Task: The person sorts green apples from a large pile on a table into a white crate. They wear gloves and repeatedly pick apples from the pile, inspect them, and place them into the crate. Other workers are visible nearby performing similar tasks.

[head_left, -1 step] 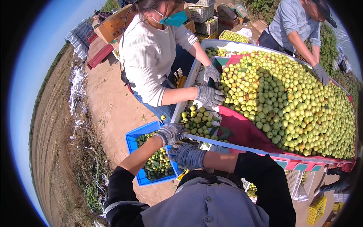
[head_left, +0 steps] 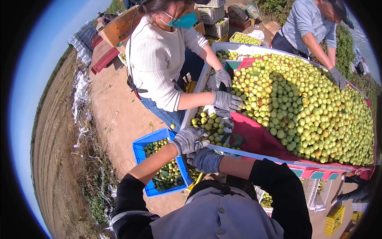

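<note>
Both my hands wear grey striped gloves and meet at the near left corner of a white-rimmed sorting table (head_left: pixel 254 153). My left hand (head_left: pixel 188 140) lies over the rim, its fingers apart and slightly bent beside a small pile of round yellow-green fruit (head_left: pixel 215 126). Just below the rim, my right hand (head_left: pixel 205 160) points left, fingers loosely stretched towards the left hand. I see nothing gripped in either one; the palms are hidden. Under my left forearm stands a blue crate (head_left: pixel 140 153) partly filled with green fruit and leaves (head_left: pixel 165 175).
A large fruit heap (head_left: pixel 302 115) covers the table over a red cloth (head_left: pixel 254 129). Across the left side, a co-worker's gloved hand (head_left: pixel 227 101) touches its edge. Another co-worker's glove (head_left: pixel 337 77) rests at the far right. Yellow crates (head_left: pixel 333 220) stand on the ground, lower right.
Both my hands have shifted right and slightly up, the left one further over the rim. The nearer co-worker's lower glove has moved slightly right.
</note>
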The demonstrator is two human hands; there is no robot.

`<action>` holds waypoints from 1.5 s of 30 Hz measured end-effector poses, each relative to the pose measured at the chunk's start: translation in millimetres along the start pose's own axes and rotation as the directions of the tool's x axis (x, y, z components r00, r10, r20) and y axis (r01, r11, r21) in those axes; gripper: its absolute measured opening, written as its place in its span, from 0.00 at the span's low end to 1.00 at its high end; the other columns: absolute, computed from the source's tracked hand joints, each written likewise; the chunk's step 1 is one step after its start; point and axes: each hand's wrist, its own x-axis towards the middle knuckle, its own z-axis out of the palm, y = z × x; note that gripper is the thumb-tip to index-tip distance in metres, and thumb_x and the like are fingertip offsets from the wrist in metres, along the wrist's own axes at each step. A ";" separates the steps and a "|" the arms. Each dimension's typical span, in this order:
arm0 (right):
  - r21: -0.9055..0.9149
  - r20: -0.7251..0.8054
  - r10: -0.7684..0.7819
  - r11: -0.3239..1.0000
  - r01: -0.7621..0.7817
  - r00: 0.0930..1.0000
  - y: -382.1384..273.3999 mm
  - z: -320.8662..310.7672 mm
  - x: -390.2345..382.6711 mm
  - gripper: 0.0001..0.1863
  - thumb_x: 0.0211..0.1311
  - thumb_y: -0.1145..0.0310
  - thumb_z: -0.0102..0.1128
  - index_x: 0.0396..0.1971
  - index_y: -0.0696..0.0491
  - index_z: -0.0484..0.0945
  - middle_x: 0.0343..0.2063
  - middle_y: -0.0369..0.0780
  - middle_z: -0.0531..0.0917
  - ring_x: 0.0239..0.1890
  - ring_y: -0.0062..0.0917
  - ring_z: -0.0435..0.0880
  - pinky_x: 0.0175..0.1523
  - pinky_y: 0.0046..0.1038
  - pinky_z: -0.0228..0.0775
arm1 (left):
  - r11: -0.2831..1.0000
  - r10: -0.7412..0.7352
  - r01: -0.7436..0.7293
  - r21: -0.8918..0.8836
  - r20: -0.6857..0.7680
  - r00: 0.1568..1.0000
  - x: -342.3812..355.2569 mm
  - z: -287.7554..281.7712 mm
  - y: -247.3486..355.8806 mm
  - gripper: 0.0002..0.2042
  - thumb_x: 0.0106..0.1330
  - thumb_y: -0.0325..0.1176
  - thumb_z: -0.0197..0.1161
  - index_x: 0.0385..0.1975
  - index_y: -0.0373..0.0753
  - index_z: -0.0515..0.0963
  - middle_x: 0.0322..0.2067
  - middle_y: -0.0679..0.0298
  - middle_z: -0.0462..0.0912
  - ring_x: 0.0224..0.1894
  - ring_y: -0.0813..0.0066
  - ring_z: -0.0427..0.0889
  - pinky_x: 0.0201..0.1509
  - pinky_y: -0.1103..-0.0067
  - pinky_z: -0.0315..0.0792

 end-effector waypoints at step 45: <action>0.319 -0.603 0.785 0.073 -0.945 -0.143 230.9 69.0 -364.8 0.19 0.51 0.64 0.65 0.45 0.48 0.77 0.40 0.40 0.80 0.44 0.36 0.77 0.53 0.39 0.66 | 0.926 0.109 -0.177 -0.334 -0.212 0.971 283.4 143.0 93.6 0.27 0.55 0.34 0.70 0.57 0.40 0.71 0.55 0.56 0.74 0.59 0.58 0.71 0.64 0.68 0.64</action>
